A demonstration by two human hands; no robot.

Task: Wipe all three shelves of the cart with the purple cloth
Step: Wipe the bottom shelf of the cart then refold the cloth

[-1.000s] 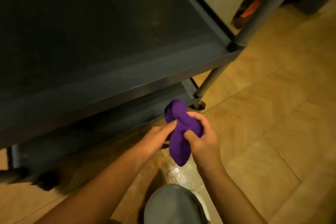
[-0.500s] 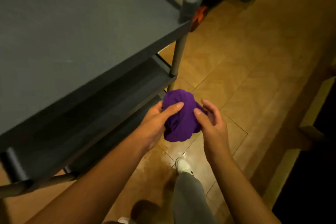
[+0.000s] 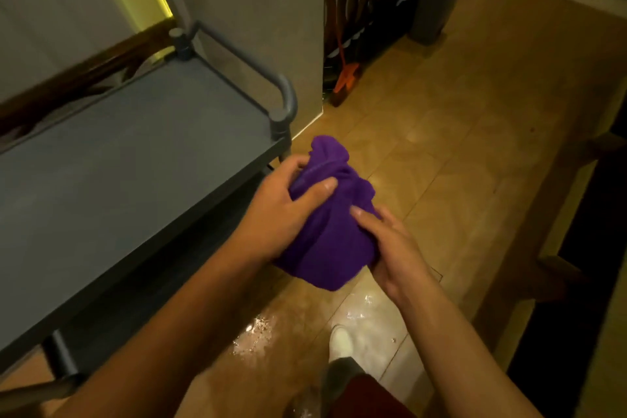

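One purple cloth (image 3: 325, 231), bunched, gripped between two hands: left hand (image 3: 281, 210) clutches its left side, right hand (image 3: 390, 244) its right. One cart (image 3: 135, 159) just left of them.

No readable text, label, brand mark, number or sign appeared anywhere in the view.
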